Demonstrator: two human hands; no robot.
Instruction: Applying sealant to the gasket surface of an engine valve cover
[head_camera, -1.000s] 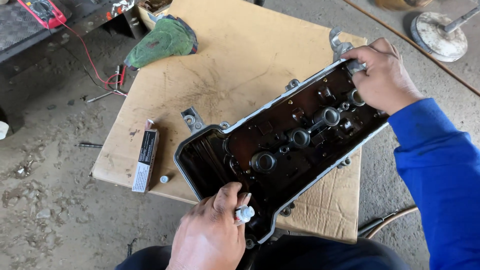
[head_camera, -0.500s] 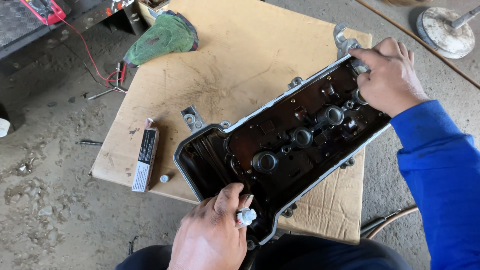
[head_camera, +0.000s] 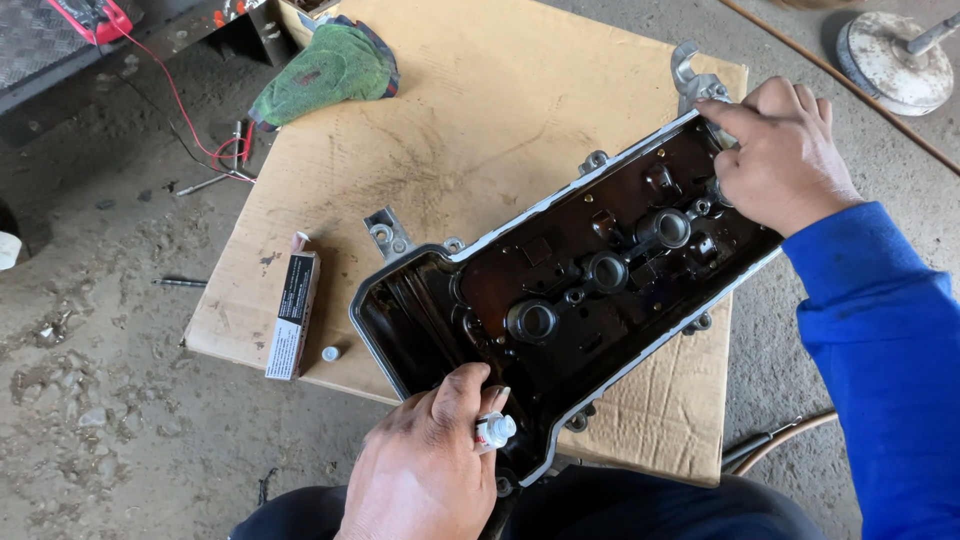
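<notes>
two hands on an upturned engine cover, sealant tube in the left

the long dark metal engine cover (head_camera: 570, 290) lies inner side up on a sheet of brown cardboard (head_camera: 480, 130) spread over the concrete floor (head_camera: 90, 400); the sheet likely keeps grit off its rim. the left hand (head_camera: 425, 470) has its grip closed around a small tube with a white nozzle (head_camera: 495, 430), thumb resting on the cover's near edge, apparently steadying it. the right hand (head_camera: 785, 155), in a blue sleeve (head_camera: 880, 340), presses its fingers (head_camera: 725, 115) curled onto the far corner rim; whether they pinch anything i cannot tell.

cover appearance: black, oily inside, three round tube wells in a row, a pale line along the far rim, bolt lugs at the edges.

nearby: a narrow black-and-white box (head_camera: 293, 315) and small white cap (head_camera: 330, 353) on the cardboard, a green cloth (head_camera: 325, 70) at its far corner.
</notes>
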